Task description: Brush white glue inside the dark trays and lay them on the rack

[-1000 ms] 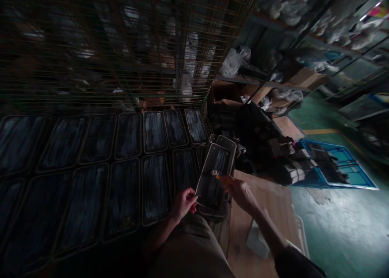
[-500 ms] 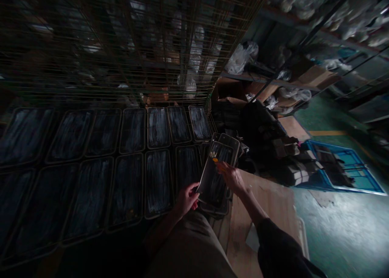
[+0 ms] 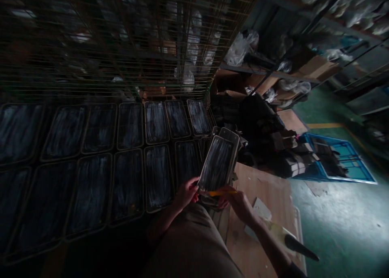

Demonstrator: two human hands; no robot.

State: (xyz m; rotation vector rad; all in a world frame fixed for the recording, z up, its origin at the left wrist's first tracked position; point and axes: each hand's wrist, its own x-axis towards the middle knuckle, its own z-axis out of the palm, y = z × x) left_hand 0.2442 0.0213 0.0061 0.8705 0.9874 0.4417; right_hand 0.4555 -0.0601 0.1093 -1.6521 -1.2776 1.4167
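My left hand (image 3: 186, 195) pinches the lower left edge of a dark rectangular panel (image 3: 218, 160) with a pale rim. The panel is tilted over other similar panels (image 3: 232, 137) and shows whitish streaks along its face. In my right hand (image 3: 240, 205) is a brush (image 3: 223, 193) with an orange-yellow handle. It lies across the panel's near end, its tip toward my left hand. The bristles are dim and hard to make out.
Rows of streaked dark panels (image 3: 156, 176) lie to the left before a wire mesh cage (image 3: 194, 59). On the right are a wooden board (image 3: 252, 180), a pale tool with a black handle (image 3: 300, 247), a blue crate (image 3: 358, 164) and a shelf with plastic bags (image 3: 241, 49).
My right hand has drawn the brush from the panel's far left edge down to its near end. The panel's face now shows whitish streaks. My left hand stays on the edge.
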